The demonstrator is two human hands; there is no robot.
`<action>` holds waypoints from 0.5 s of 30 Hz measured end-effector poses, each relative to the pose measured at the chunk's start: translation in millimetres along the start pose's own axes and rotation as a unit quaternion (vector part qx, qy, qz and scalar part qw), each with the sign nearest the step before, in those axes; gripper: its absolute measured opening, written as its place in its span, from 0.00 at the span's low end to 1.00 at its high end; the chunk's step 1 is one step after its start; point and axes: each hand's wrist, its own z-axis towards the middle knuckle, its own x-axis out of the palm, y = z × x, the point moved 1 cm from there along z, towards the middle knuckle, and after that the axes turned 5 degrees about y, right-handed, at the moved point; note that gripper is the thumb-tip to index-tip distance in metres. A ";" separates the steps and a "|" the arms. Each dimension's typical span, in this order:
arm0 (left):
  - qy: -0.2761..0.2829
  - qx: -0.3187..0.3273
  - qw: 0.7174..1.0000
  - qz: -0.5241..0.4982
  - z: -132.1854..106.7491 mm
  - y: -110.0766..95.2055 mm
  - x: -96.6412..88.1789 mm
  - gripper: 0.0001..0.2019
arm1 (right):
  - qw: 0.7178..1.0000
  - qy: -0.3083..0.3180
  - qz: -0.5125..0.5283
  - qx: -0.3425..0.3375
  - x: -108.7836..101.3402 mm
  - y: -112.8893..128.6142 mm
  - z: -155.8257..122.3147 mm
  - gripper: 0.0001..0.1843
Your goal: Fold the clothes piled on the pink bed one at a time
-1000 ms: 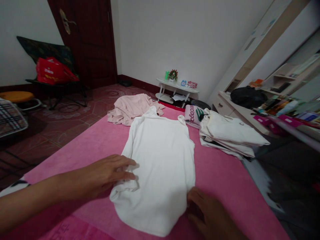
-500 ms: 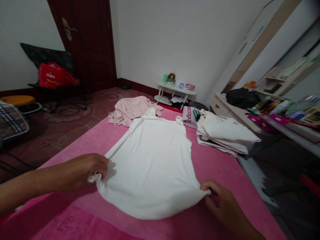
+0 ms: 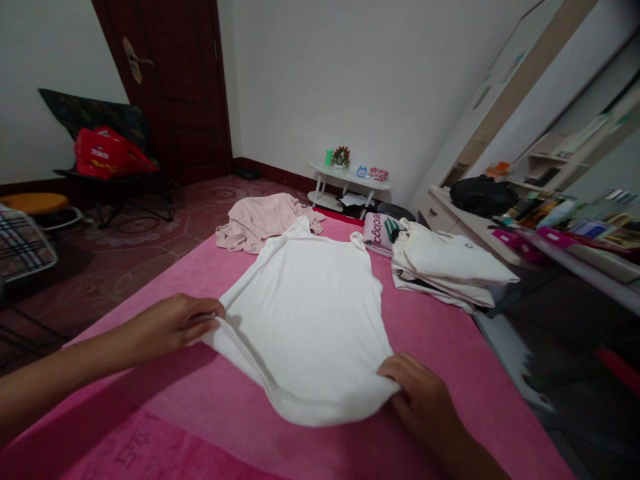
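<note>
A white tank top (image 3: 310, 313) lies spread on the pink bed cover (image 3: 200, 413), its straps at the far end and its hem toward me. My left hand (image 3: 183, 323) pinches the hem's left corner, lifted a little off the cover. At the opposite corner, my right hand (image 3: 417, 387) grips the hem between thumb and fingers. Between the two hands the hem sags in a curve, its left part turned up. The fingertips of both hands are partly covered by cloth.
A crumpled pale pink garment (image 3: 265, 220) lies beyond the left strap. Folded white clothes (image 3: 445, 263) are stacked at the right, beside a folded garment with printed letters (image 3: 379, 232). A cluttered desk (image 3: 575, 233) stands beyond the bed's right edge.
Both hands have drawn closer together, the left rising slightly and the right shifting left and up. The hem's left part has lifted and turned up.
</note>
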 end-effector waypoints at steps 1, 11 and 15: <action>0.001 -0.009 1.000 -0.015 6.3 3.4 -1.3 0.16 | 0.998 0.012 0.036 0.054 -0.5 -1.7 8.5 0.10; -0.031 -0.110 0.978 -0.175 31.4 34.3 4.1 0.25 | 0.986 0.034 0.043 0.155 -20.3 -8.8 48.1 0.20; 0.009 -0.116 0.977 -0.179 22.5 31.2 1.2 0.24 | 0.994 0.072 -0.036 0.077 -17.8 0.1 36.9 0.35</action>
